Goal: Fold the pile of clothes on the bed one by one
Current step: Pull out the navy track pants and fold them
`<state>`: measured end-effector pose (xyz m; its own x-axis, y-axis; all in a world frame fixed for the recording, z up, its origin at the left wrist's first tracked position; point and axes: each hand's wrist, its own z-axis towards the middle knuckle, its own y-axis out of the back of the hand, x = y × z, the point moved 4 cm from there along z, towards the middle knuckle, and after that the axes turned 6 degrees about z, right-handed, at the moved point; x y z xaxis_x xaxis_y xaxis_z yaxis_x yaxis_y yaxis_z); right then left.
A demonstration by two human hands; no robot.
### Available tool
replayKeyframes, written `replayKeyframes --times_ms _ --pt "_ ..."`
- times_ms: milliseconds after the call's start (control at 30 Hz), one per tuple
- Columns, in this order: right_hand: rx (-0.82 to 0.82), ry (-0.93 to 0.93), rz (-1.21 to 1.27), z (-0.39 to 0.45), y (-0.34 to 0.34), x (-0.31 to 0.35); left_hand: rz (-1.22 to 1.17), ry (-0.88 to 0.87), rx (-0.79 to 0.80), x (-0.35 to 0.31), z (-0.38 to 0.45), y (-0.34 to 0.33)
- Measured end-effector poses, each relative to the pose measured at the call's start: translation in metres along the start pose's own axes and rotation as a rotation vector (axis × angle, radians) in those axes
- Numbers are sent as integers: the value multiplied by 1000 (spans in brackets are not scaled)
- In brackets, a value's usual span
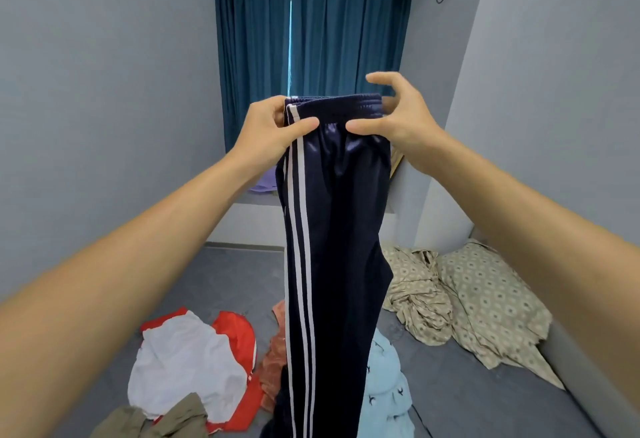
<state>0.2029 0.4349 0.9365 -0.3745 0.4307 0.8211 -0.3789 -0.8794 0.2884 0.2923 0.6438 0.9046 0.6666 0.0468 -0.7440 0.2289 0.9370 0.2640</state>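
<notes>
Above the bed (467, 399), track pants (332, 229) held up by the waistband.
Left hand (273, 129) pinching one end, right hand (398, 119) the other; likely slippery, limp, light — best gripped at the elastic.

I can read no text, label, brand or number on anything here in front of me.

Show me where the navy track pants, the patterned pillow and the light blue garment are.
navy track pants (341, 229): head view, on the hanging leg fabric.
patterned pillow (491, 299): head view, on its top face.
light blue garment (386, 389): head view, on its crumpled middle.
</notes>
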Motion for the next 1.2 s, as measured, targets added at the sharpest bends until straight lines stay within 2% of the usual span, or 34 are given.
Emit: replayKeyframes --times_ms 133,300,500,833,1067,1200 --pt "48 -162 19 -34 4 -14 23 -19 6 -8 -11 -1" --pt "-29 -65 59 -75 15 -4 -45 -43 41 -31 -37 -10" --pt "-43 -19 77 -113 30 20 -25 -39 55 -78 -70 -12" --pt "-45 82 153 -197 67 57 -2 -42 -15 -167 -156 -32" --pt "-23 25 174 -222 78 37 15 41 -4 -166 -187 -53" --pt "-2 -32 205 -224 74 3 -1 121 30 -135 -189 -67"
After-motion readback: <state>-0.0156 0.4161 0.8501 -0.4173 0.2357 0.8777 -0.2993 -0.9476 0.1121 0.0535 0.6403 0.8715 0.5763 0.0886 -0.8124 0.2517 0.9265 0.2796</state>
